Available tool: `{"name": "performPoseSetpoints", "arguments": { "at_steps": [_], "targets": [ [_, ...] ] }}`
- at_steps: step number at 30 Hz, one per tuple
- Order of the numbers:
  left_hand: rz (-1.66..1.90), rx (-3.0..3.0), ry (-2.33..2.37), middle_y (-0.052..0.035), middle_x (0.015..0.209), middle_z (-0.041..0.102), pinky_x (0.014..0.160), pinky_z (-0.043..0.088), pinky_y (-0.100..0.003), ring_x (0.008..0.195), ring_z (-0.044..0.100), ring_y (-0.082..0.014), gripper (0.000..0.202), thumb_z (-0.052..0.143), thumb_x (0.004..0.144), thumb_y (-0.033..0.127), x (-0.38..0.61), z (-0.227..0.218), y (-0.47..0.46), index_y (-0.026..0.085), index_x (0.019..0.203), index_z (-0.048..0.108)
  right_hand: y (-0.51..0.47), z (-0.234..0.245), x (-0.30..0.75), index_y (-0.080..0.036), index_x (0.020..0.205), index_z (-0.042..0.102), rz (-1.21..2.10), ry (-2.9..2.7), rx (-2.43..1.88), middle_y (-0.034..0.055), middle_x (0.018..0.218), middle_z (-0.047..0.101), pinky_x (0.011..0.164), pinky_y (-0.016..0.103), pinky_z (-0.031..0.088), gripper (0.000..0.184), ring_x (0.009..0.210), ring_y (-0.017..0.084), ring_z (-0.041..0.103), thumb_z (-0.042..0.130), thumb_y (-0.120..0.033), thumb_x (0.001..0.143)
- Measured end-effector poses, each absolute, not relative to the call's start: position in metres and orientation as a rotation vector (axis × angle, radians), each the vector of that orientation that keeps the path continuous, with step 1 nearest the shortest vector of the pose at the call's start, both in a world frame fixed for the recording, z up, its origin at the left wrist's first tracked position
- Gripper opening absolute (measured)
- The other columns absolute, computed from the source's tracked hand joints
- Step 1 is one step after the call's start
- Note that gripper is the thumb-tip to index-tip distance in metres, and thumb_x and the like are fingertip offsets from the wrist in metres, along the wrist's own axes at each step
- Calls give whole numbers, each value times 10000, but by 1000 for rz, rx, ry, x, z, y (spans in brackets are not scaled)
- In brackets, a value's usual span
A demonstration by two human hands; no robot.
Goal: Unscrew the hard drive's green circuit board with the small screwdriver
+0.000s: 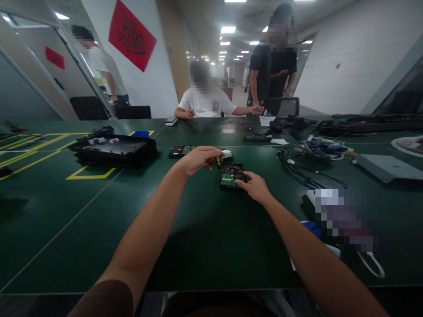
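Note:
A hard drive with a green circuit board lies on the green table in front of me. My right hand grips it by its right side, thumb on the near corner. Above its far left corner, my left hand has its fingers closed around a small yellow-and-black screwdriver, pointing down; whether the tip touches the drive I cannot tell. Another hard drive lies behind my left hand, partly covered by it. A further board-like piece shows just beyond the screwdriver.
Stacked black trays stand at left. At right are black cables, a bundle of wires, a silver box and a blurred-out object. A person sits opposite; others stand behind.

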State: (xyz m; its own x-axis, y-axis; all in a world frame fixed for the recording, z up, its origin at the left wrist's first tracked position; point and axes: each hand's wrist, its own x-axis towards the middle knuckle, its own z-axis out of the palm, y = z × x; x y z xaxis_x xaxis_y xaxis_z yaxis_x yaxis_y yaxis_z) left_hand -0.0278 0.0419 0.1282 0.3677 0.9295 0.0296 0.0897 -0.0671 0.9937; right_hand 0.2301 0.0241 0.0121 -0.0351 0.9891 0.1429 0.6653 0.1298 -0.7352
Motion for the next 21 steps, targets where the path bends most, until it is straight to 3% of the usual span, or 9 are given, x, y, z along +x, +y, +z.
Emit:
{"name": "performPoseSetpoints", "arguments": {
  "at_steps": [10,16,21],
  "targets": [
    [1049,1181,853,-149,972,762,574,476,-264,869,720,-227,226,665,835,336,-12,115,48,154,970,674,22,15,228,-173,1275,707,638,-1761,-1607,77,916,756,696,305,535,522,807,210,698,766,-454,839],
    [1031,1110,789,-105,944,727,615,527,-259,837,694,-186,183,646,827,309,-5,112,48,154,892,719,21,16,226,-188,1261,721,625,-1750,-1601,78,900,756,676,312,541,503,811,226,705,773,-455,837],
    [897,1189,751,-110,884,714,643,548,-284,824,666,-194,240,634,871,334,-9,115,46,156,965,766,22,15,226,-176,1277,714,617,-1740,-1627,89,917,758,698,316,542,526,830,233,715,784,-447,831]
  ]
}}
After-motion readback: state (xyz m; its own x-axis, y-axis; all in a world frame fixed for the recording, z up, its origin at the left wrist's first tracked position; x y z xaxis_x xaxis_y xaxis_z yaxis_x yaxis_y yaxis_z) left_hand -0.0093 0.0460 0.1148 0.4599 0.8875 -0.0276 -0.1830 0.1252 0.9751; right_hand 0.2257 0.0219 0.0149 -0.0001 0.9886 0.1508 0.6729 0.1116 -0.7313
